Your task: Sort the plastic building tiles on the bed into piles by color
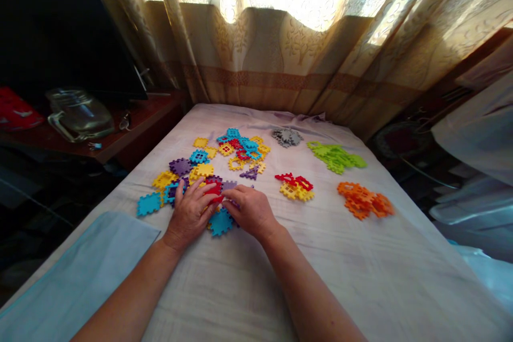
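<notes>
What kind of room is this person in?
Probably a room in a home, perhaps a bedroom: patterned curtains hang over a bright window, a glass pitcher stands on a side table, and a pale sheet covers the surface with the plastic pieces.

Sunlit patterned curtains, dark screen

Open sheet lies before the orange pile.
</notes>
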